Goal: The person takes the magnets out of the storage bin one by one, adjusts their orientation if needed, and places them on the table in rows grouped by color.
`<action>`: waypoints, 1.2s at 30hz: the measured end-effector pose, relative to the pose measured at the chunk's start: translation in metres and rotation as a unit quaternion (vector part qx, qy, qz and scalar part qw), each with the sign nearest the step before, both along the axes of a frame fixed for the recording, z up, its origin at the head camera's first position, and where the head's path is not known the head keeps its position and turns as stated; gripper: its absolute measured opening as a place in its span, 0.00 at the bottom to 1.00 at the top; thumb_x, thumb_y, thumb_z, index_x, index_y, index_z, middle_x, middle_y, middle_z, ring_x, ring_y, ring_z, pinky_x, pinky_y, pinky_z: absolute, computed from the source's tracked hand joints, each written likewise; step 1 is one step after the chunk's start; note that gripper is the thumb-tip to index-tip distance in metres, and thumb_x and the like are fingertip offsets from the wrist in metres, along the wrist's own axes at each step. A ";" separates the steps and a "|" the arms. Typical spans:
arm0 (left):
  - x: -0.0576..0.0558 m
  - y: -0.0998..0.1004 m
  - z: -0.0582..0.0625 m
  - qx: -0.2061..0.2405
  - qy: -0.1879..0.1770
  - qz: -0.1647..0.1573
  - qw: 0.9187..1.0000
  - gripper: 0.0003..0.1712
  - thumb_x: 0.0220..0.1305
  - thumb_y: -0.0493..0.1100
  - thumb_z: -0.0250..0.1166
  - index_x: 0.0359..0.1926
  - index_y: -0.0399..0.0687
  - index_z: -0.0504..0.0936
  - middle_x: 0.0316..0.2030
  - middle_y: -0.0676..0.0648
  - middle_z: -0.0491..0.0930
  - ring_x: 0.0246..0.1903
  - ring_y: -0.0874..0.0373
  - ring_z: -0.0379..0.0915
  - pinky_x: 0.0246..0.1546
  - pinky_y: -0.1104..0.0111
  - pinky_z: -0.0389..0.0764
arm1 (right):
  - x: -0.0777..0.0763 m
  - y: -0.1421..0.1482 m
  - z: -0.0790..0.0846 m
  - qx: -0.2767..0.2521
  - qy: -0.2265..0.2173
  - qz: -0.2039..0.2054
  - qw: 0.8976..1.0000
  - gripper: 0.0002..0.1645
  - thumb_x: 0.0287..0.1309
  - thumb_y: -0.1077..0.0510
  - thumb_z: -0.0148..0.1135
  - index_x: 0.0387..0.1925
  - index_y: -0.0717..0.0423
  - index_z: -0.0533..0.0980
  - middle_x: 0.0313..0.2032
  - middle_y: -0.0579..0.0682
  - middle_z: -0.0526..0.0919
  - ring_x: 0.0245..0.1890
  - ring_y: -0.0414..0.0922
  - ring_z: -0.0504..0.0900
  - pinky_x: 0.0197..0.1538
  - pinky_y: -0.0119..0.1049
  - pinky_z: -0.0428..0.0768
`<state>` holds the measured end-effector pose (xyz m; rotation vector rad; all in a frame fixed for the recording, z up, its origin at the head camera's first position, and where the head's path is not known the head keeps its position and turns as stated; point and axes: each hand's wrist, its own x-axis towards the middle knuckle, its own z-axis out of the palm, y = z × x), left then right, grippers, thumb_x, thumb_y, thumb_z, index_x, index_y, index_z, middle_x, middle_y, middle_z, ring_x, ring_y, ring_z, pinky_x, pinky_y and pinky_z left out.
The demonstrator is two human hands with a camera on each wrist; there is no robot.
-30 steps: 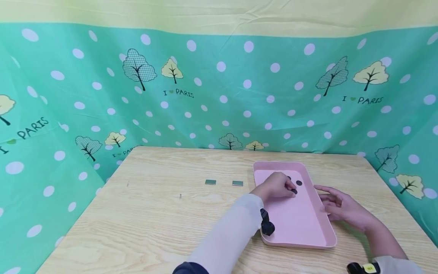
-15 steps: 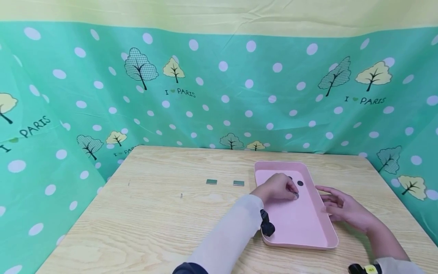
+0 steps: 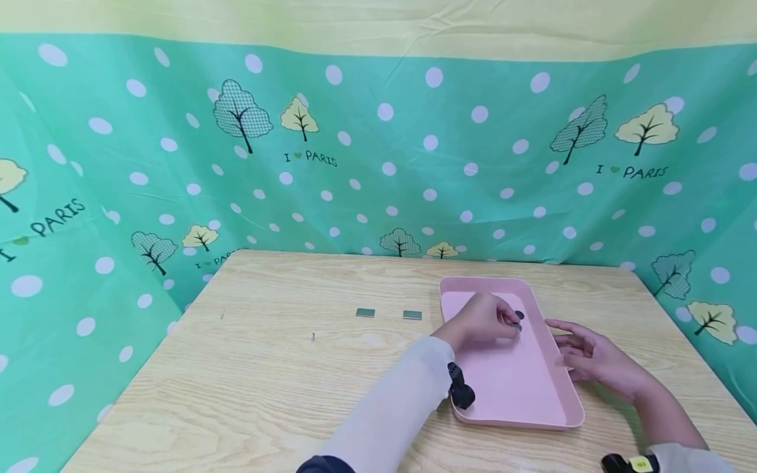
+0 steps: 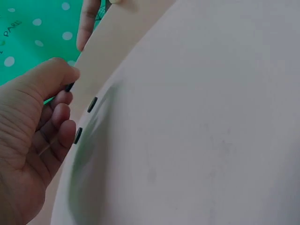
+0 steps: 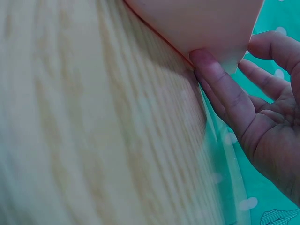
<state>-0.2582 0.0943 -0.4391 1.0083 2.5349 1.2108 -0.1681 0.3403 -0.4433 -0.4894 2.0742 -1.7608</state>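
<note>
In the head view, a dark held disc (image 3: 517, 328) is being pinched at the fingertips of the left hand (image 3: 483, 320), low over the pink tray (image 3: 520, 387) on the table (image 3: 254, 394); whether the tray floor is being touched by it cannot be told. A resting disc (image 3: 520, 315) is lying just past those fingers, on the far side from the person, near the tray's right wall. The left hand is nearer to both discs; the right hand (image 3: 600, 360) is being kept outside that wall, along the tray's long axis. In the left wrist view, the held disc is being partly covered by the thumb, and two discs are being shown on the tray beside the curled lower fingers. In the right wrist view, the tray's outside is being touched by loosely spread fingers, nothing being gripped.
</note>
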 end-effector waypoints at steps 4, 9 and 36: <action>0.000 -0.001 0.004 0.033 0.002 -0.001 0.999 0.05 0.53 0.38 0.74 0.33 0.48 0.89 0.22 0.66 0.79 0.23 0.73 0.69 0.26 0.82 0.73 | 0.000 0.000 0.001 0.001 0.000 -0.001 1.000 0.35 0.69 0.67 0.52 0.73 0.52 0.56 0.55 0.52 0.76 0.50 0.43 0.81 0.45 0.48 0.83; 0.000 -0.002 0.008 0.043 -0.011 -0.010 0.999 0.06 0.53 0.38 0.74 0.34 0.46 0.89 0.22 0.64 0.80 0.23 0.75 0.71 0.26 0.82 0.74 | 0.000 0.000 0.001 0.003 -0.003 -0.002 1.000 0.35 0.68 0.67 0.52 0.73 0.52 0.56 0.55 0.53 0.76 0.50 0.43 0.81 0.45 0.48 0.83; 0.012 -0.027 0.038 0.070 -0.017 -0.039 0.997 0.05 0.51 0.38 0.74 0.32 0.47 0.88 0.23 0.63 0.79 0.25 0.70 0.72 0.30 0.80 0.76 | 0.001 -0.002 0.004 0.030 -0.008 -0.022 0.999 0.35 0.68 0.65 0.54 0.73 0.51 0.56 0.56 0.54 0.75 0.49 0.40 0.81 0.44 0.47 0.83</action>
